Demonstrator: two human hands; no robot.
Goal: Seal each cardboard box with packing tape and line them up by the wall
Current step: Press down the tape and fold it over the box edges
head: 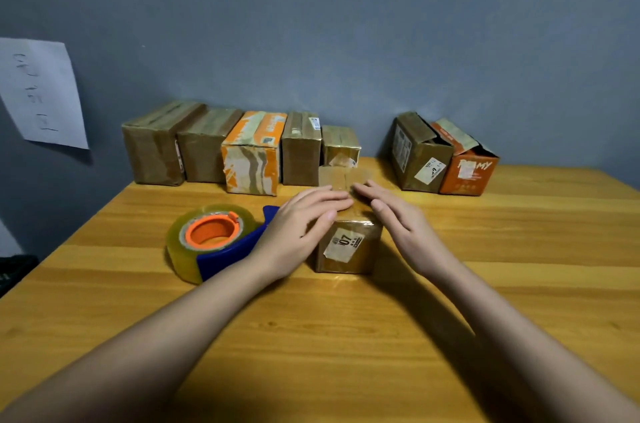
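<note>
Small cardboard box (348, 242): centre of frame, on the wooden table (311, 336). It runs away from me toward the wall; the near end face carries a label reading "07". A glossy film seems to lie over the near top edge, probably tape, though I cannot trace its full run.

My left hand (298, 232): laid flat on the box's top and left shoulder, fingers straight, pressing, gripping nothing.

My right hand (398, 218): flat on the top from the right side, fingers straight and pointing inward until they almost meet the left fingertips. It holds nothing. Both hands sit equally close, one to each side of the long axis, so I judge the box can be pushed straight up-frame along that axis.

Tape dispenser (214, 242): blue frame, orange core, clear roll, lying on the table just left of the box and partly behind my left hand.

Sealed row (239, 149): five boxes side by side against the grey wall (346, 24), upper centre-left. A gap lies to the right of the last one.

Open pair (443, 156): brown and orange boxes, upper right, flaps raised, seemingly untaped.

Paper sheet (41, 93): on the wall, upper left, handwriting unreadable.

Hidden: most of the small box's top seam, its far end, and the dispenser's cutter.
</note>
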